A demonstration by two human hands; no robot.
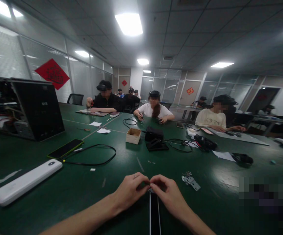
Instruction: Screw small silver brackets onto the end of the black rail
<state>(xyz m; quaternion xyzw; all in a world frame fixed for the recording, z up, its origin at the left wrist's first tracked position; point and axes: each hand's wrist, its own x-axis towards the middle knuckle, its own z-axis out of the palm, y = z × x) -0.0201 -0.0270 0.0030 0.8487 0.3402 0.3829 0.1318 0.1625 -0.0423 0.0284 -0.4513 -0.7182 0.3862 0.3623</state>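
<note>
My left hand [134, 189] and my right hand [169, 195] meet fingertip to fingertip at the front middle of the table. Both are closed in a pinch over the far end of a long dark strip with silver edges [155, 215], which runs down out of the picture. A small metallic bit shows under the fingertips, too small to name. Whatever the fingers grip is mostly hidden. To the right of my right hand lies a small pile of metal brackets [190, 181] with what look like screws at its far end.
On the green table [126, 169] are a white power strip [29, 182], a phone [65, 148], a black cable [102, 163], a small open box [133, 136] and a black device [154, 134]. An opened computer case [37, 111] stands left. Several people sit opposite and right.
</note>
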